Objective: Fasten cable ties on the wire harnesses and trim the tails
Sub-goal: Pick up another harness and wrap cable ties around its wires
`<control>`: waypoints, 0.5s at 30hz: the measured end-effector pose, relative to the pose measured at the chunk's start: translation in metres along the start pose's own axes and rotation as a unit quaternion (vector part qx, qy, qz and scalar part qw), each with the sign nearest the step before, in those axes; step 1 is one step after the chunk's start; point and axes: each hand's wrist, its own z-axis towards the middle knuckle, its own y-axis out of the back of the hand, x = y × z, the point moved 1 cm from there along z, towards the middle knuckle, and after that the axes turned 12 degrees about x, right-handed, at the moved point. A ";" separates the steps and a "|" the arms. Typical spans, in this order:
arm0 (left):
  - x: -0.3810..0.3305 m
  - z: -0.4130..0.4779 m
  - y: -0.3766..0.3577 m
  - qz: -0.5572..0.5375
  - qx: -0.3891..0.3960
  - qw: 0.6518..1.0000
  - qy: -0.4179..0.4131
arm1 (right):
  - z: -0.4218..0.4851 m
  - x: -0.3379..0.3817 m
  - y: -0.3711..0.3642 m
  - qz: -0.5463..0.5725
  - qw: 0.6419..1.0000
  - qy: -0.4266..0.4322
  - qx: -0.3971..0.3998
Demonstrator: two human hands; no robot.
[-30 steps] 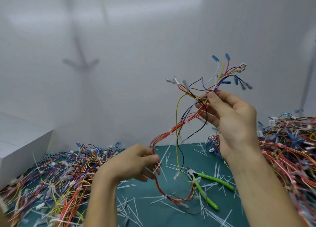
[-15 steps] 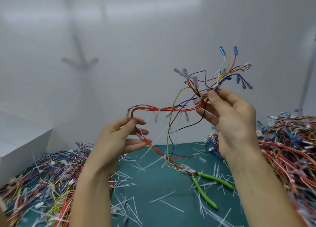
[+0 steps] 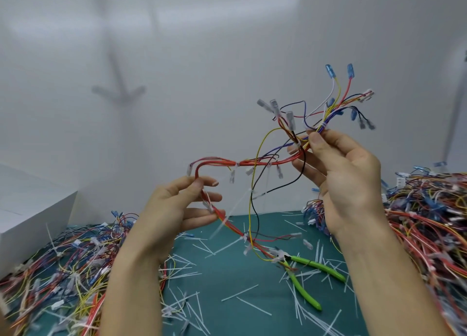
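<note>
A wire harness of red, yellow, black and blue wires hangs in the air between both hands. My right hand pinches its upper end just below a white cable tie, where blue and clear connectors fan out. My left hand pinches the red bundle at a bend, thumb against forefinger. Several white cable ties sit along the bundle, some with long untrimmed tails. The lower end of the harness trails down to the green-handled cutters on the teal mat.
Heaps of wire harnesses lie at the left and at the right. Cut tie tails litter the teal mat. A white box stands at the far left. A white wall rises behind.
My left hand rose from near the mat, lifting the red bundle into a raised bend. The right hand stayed almost still, holding the upper end.
</note>
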 end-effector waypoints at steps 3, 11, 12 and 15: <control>0.013 0.005 0.003 0.103 0.003 0.993 0.049 | 0.000 0.001 0.002 -0.030 0.999 0.011 0.005; 0.044 0.017 0.003 0.338 0.086 0.925 0.150 | -0.003 -0.006 -0.005 -0.123 0.991 0.027 0.038; 0.045 0.019 0.003 0.353 0.085 0.921 0.144 | -0.003 -0.007 -0.006 -0.128 0.991 0.029 0.039; 0.046 0.025 0.002 0.335 0.049 0.936 0.091 | -0.003 -0.008 -0.007 -0.126 0.991 0.036 0.020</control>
